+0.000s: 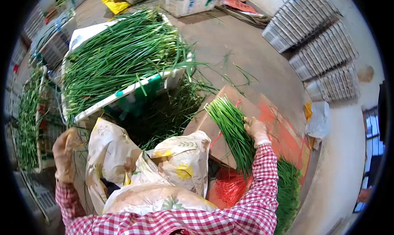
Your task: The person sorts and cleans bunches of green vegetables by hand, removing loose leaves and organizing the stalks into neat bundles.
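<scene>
On a brown board [198, 123] lies a bundle of green stalks [232, 130], its pale ends toward the top left. My right hand [256, 129], in a light glove, rests at the bundle's right edge; its fingertips are partly hidden against the stalks. My left hand [65, 153], also gloved, is raised at the far left beside the large crate, away from the bundle, and its fingers are blurred. A white crate [135, 90] heaped with long green stalks [123, 54] stands at the upper left. Red ties [232, 187] lie below the board.
More crates with greens [28, 124] stand along the left. Stacked white crates [301, 19] lean by the right wall. Another green pile [287, 194] lies at lower right. Loose leaves [176, 107] cover the floor beside the large crate. Part of another person's hand [364, 195] shows far right.
</scene>
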Demonstrator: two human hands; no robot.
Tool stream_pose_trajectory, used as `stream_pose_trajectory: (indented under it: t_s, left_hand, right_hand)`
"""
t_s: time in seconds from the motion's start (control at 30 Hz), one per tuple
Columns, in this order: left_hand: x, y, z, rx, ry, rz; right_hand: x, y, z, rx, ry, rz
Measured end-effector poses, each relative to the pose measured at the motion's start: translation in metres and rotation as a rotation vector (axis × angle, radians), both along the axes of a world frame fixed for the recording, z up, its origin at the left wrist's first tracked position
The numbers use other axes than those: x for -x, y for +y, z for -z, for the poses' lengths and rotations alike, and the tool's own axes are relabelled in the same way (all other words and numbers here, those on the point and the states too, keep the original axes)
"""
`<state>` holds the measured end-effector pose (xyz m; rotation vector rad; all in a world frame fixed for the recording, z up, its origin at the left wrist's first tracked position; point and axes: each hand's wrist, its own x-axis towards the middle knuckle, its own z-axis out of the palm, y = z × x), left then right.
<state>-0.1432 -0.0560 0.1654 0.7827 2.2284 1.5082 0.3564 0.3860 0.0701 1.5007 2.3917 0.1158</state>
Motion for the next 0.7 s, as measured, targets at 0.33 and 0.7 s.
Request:
stream_pose_trajectory:
  t_s: [0.33,0.7]
  left_hand:
    - [-0.017,0.066,-0.023,0.011,0.012,0.197]
    - [-0.210,0.371,0.073,-0.032,0.695,1.300]
  right_hand:
    - [0.037,0.041,0.012,-0.163,0.270,0.123]
    - [0.022,0.070,0.025,0.030,0.264,0.063]
